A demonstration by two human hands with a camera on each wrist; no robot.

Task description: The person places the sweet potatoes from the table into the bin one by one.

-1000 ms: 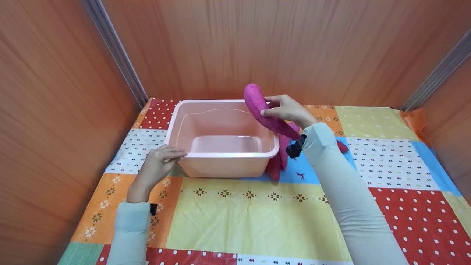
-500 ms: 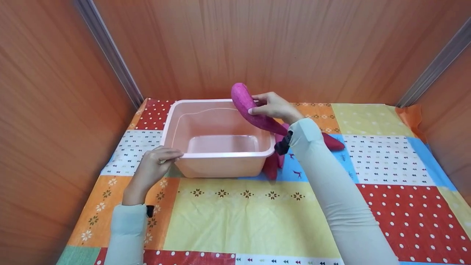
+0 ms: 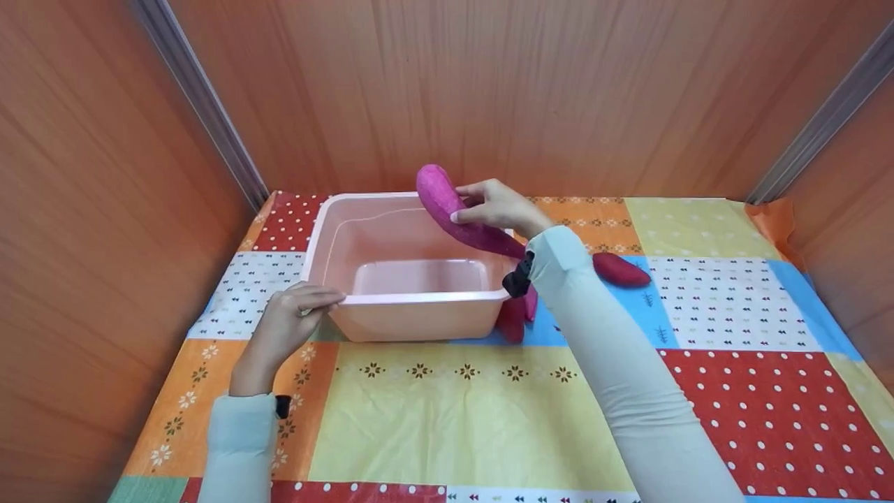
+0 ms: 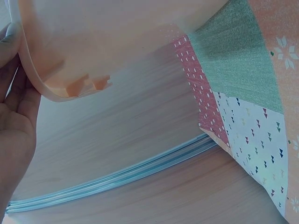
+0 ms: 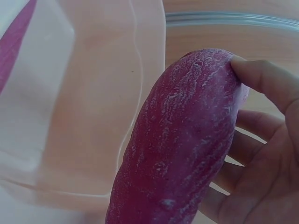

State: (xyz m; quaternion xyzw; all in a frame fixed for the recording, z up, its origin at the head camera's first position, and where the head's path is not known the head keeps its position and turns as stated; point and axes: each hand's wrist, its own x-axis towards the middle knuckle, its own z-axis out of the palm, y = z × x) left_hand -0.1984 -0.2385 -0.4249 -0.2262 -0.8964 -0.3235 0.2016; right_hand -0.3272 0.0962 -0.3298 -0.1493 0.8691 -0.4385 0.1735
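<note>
A long, curved magenta sweet potato [image 3: 450, 209] with rough skin is held up by my right hand [image 3: 499, 206], over the right side of a pale pink plastic tub [image 3: 419, 318]. In the right wrist view, the thumb presses one side of the sweet potato [image 5: 177, 135] and the fingers of the right hand [image 5: 266, 172] lie behind it. My left hand [image 3: 290, 318] grips the tub's near left corner. Closer up, the left wrist view has the left hand [image 4: 18, 107] pinching the rim of the tub [image 4: 35, 74].
Dark red and pink pieces [image 3: 512, 323] lie against the tub's right side, partly hidden by my right wrist. Farther right a red sweet potato [image 3: 621, 270] rests on the patchwork tablecloth [image 3: 461, 426]. Wood-grain panels [image 3: 447, 91] stand behind and at both sides.
My right hand has carried the magenta sweet potato leftward, farther over the tub. The red one at right has come into full view from behind the sleeve. The left hand keeps its grip.
</note>
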